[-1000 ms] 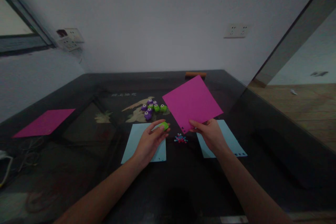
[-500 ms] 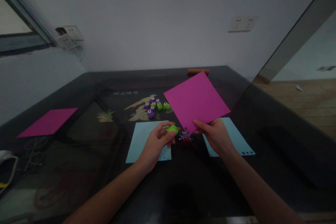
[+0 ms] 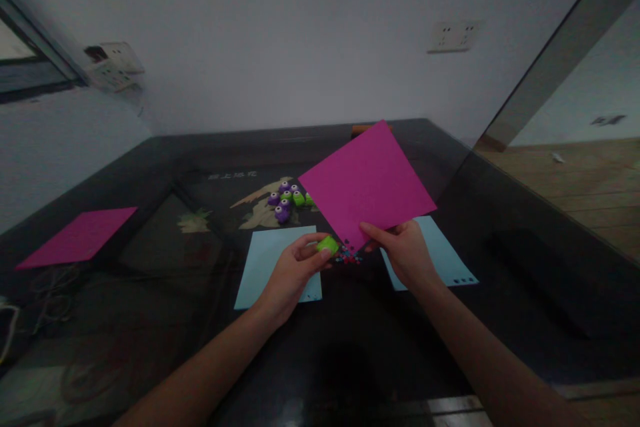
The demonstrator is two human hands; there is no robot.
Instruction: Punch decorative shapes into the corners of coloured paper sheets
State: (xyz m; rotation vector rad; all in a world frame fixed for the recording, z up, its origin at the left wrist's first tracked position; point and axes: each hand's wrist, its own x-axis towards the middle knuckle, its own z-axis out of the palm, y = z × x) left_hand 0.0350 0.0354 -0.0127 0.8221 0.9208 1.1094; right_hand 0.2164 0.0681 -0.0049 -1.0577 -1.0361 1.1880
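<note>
Head view, centre of the frame: left hand reaching in from the lower left, fingers pinched round a small green punch. Punch held just above the dark bench, right at the lower corner of a magenta sheet.

Right hand coming in from the lower right, fingers clamped on the lower edge of that magenta sheet, thumb on top. Sheet lifted off the bench and tilted, upper corner reaching toward the far bench edge in the upper middle of the frame. Tiny holes visible near its lower corner.

Directly beneath that corner, between the two hands: a small heap of punched scraps, red and blue, lying on the bench.

Under the left hand: a pale blue sheet, flat. Under and beyond the right hand: a second pale blue sheet, small holes along its near edge.

Further back, centre: a cluster of purple and green punches, partly hidden by the raised sheet. Far left of the frame: another magenta sheet, flat on the bench. Upper right, on the wall: a white socket.
</note>
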